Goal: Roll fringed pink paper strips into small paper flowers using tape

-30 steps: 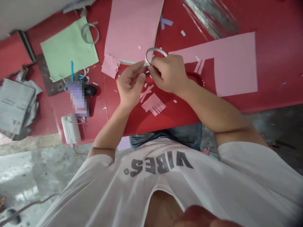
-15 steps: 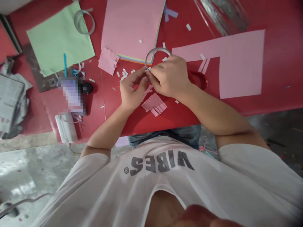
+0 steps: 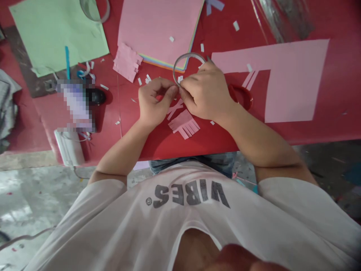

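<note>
Grey paper loop (image 3: 186,54) rises at mid-table, its lower end pinched where the two hands meet, just over the corner of the pink paper stack (image 3: 155,30). The left hand (image 3: 155,101) has closed in from its earlier spread pose: its thumb and forefinger (image 3: 172,90) now press narrow on the strip, and the right hand (image 3: 205,94) grips beside it, fingertips (image 3: 184,86) on the same spot. (The join itself stays hidden behind those fingers.) A fringed pink scrap (image 3: 183,124) lies below the hands, near the front edge of the red table (image 3: 341,113); a red ring (image 3: 242,96), perhaps a scissor handle, sits partly under the right hand. A second loop (image 3: 105,13) is cut off by the top of the view, and a pixelated patch (image 3: 75,103) hides whatever lies left of the hands.
</note>
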Demonstrator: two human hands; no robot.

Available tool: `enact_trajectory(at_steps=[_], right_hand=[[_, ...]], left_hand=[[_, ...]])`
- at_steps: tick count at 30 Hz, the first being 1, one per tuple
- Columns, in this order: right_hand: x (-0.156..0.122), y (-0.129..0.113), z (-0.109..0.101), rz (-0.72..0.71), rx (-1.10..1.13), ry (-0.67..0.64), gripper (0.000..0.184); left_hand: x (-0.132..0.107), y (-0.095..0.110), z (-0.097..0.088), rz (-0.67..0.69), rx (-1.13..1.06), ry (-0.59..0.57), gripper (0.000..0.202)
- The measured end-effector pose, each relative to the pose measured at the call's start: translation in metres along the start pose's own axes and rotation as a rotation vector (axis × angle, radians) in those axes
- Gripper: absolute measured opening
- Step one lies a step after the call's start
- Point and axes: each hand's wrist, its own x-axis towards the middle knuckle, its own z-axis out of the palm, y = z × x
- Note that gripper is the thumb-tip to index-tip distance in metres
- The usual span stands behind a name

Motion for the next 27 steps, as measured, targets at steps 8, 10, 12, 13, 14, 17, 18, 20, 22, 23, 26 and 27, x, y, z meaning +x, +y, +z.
enact_trajectory(at_steps=[8, 10, 12, 13, 14, 17, 18, 20, 22, 23, 26, 27], right_hand=[[-0.008, -0.009, 0.003, -0.024, 0.090, 0.059, 0.048], [-0.011, -0.011, 0.004, -0.028, 0.162, 0.092, 0.048], [-0.014, -0.013, 0.005, -0.013, 0.227, 0.087, 0.050], [-0.015, -0.014, 0.006, 0.002, 0.251, 0.076, 0.050], [-0.015, -0.015, 0.008, 0.016, 0.270, 0.066, 0.049], [-0.017, -0.017, 0.013, 0.051, 0.313, 0.074, 0.052], [-0.018, -0.018, 0.015, 0.061, 0.328, 0.086, 0.053], [-0.020, -0.020, 0.018, 0.073, 0.365, 0.120, 0.053], [-0.023, -0.021, 0.019, 0.055, 0.419, 0.172, 0.051], [-0.024, -0.020, 0.019, 0.037, 0.441, 0.204, 0.049], [-0.019, -0.013, 0.018, -0.021, 0.373, 0.265, 0.046], [-0.015, -0.009, 0.019, -0.023, 0.292, 0.257, 0.045]], left_hand=[[-0.004, 0.007, 0.004, 0.028, -0.003, 0.076, 0.037], [-0.004, 0.008, 0.005, 0.041, -0.040, 0.077, 0.039], [-0.005, 0.009, 0.007, 0.052, -0.108, 0.085, 0.040], [-0.006, 0.009, 0.008, 0.047, -0.148, 0.093, 0.040], [-0.008, 0.010, 0.010, 0.033, -0.184, 0.097, 0.040], [-0.013, 0.011, 0.016, -0.033, -0.218, 0.088, 0.043], [-0.014, 0.010, 0.018, -0.048, -0.218, 0.081, 0.044], [-0.013, 0.007, 0.019, -0.061, -0.235, 0.082, 0.044], [-0.006, 0.001, 0.015, -0.054, -0.291, 0.123, 0.039], [0.000, -0.003, 0.011, -0.044, -0.326, 0.164, 0.035], [0.014, -0.010, 0.000, 0.003, -0.436, 0.211, 0.028], [0.017, -0.011, -0.003, -0.006, -0.449, 0.209, 0.025]])
